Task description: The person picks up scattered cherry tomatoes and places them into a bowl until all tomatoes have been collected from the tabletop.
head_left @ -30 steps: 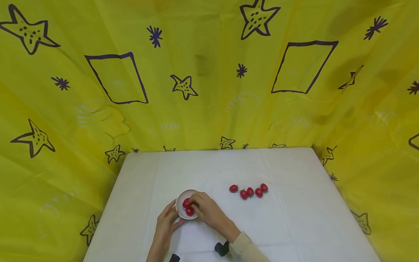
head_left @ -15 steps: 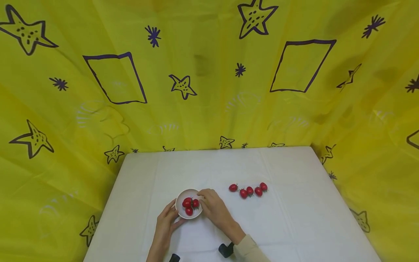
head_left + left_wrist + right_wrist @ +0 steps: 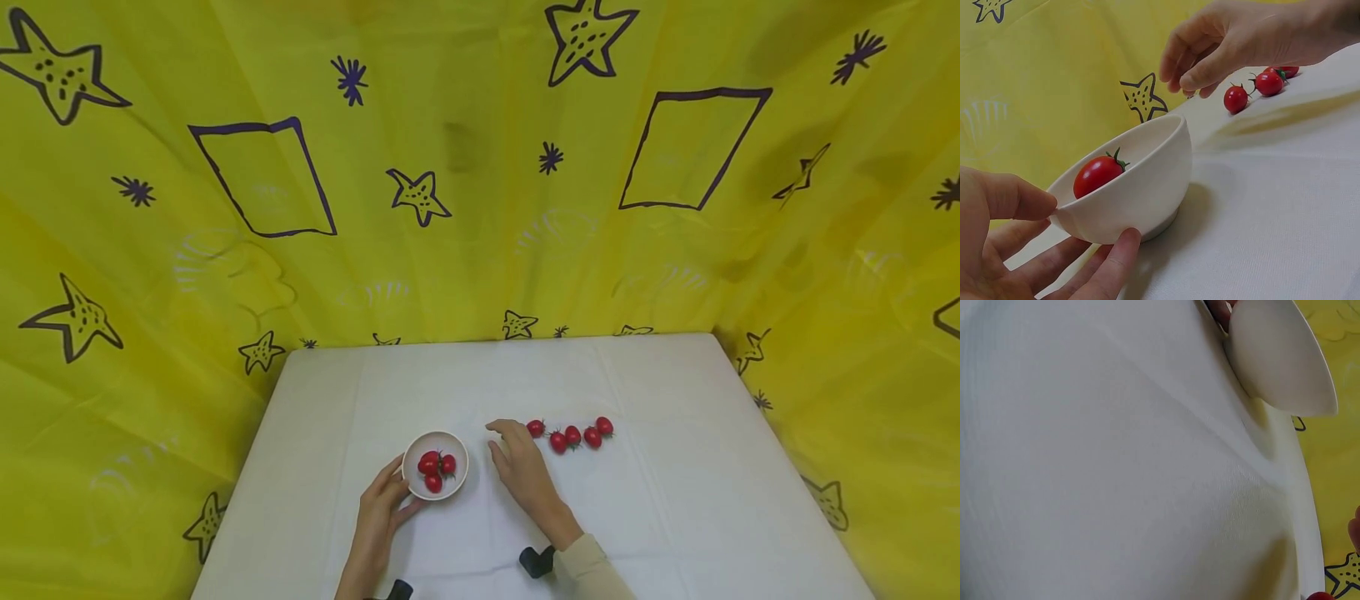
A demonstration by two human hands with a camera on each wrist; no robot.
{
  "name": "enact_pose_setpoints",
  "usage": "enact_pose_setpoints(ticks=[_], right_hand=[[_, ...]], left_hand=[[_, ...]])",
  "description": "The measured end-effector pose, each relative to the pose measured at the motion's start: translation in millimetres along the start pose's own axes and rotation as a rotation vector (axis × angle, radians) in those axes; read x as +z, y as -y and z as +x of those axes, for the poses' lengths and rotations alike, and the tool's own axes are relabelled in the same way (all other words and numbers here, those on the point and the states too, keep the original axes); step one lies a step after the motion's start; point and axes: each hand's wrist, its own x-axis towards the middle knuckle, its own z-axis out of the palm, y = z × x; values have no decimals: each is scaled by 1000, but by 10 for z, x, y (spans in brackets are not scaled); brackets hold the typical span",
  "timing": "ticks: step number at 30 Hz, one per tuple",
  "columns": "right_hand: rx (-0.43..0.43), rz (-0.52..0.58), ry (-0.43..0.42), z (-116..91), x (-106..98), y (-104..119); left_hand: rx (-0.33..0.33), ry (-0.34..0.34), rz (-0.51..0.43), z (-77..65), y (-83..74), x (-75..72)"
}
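Note:
My left hand point(image 3: 377, 510) holds a small white bowl point(image 3: 456, 482) at its left side. In the left wrist view, fingers point(image 3: 1016, 197) touch the rim and wall of the tilted-looking bowl point(image 3: 1154, 181). Red cherry tomatoes point(image 3: 433, 482) with green stems lie inside it. My right hand point(image 3: 527, 475) hovers to the right of the bowl, fingers loosely bent and nothing held. Just beyond that hand, several more cherry tomatoes point(image 3: 572, 436) lie in an uneven row. In the right wrist view, only a fingertip point(image 3: 1355, 530) shows at the edge, with the bowl point(image 3: 1282, 356) above.
A white cloth covers the table point(image 3: 675, 500). Yellow curtains point(image 3: 480, 250) with drawn stars enclose its back and sides. A black device point(image 3: 536, 562) sits at my right wrist, and another point(image 3: 401, 590) at my left.
My right hand has let go of a cherry tomato in the bowl and moved right toward the row. The left hand and bowl have stayed in place.

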Motion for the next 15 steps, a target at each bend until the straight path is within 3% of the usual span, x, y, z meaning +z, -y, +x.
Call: enact_pose_setpoints(ticks=[15], right_hand=[[130, -3, -2, 26, -235, -355]], left_hand=[[-1, 11, 8, 5, -6, -11]])
